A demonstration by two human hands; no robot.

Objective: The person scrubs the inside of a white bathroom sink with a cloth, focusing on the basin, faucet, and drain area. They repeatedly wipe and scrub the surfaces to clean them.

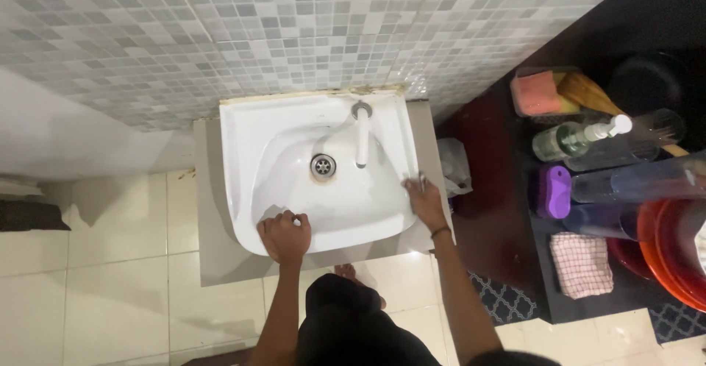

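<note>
The left hand (pixel 284 235) is fisted on the front rim of the white sink (pixel 243 189) — seemingly around a cloth — the right hand (pixel 424 200) pinches a small metal handle (pixel 421 182) at the right edge, the basin clean-looking.

- Bright, even light on the white sink (pixel 254 127), with mild glare
- Right counter (pixel 515 248) dim, in shadow
- Soft shadows on the floor (pixel 110 278)
- Wide-angle bending at edges; slightly soft focus

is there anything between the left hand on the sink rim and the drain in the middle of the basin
Nothing visible. The left hand grips the front rim of the white sink, and only bare basin lies between it and the drain. The faucet spout sits right of the drain, off that line.
</note>
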